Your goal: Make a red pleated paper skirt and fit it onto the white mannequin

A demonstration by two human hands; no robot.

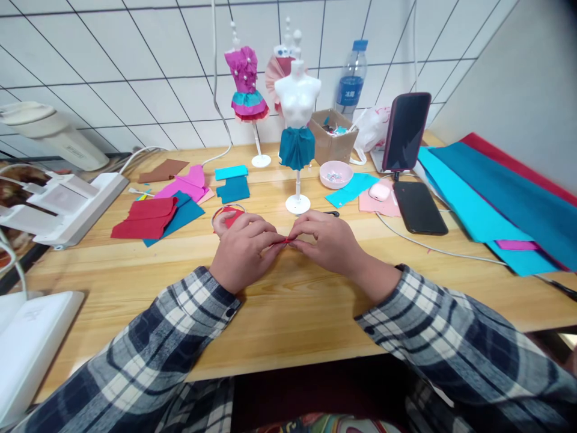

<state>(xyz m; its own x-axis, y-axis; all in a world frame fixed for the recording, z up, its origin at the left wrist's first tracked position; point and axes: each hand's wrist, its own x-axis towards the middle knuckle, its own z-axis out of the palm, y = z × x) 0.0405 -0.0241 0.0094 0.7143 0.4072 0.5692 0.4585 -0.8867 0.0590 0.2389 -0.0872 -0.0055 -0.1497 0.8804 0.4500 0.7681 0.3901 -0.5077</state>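
My left hand (243, 249) and my right hand (328, 242) meet above the middle of the table. Both are closed, their fingertips pinching a small piece of red crepe paper (286, 240); most of it is hidden by the fingers. Partly behind the left hand lies a clear ring (234, 206), perhaps a tape roll, with red paper by it. Just beyond my hands stands a small white mannequin (297, 93) wearing a teal pleated paper skirt (297, 148). A dark-handled tool (332, 213) peeks out behind the right hand.
Folded red paper (144, 218) and other coloured pieces lie left. A pink bowl of beads (336, 175), a cardboard box (332, 144), a propped phone (407, 132) and a flat black phone (420, 207) stand or lie right. Two dressed mannequins, one magenta (243, 72), stand behind. A cable (428, 245) crosses the right side.
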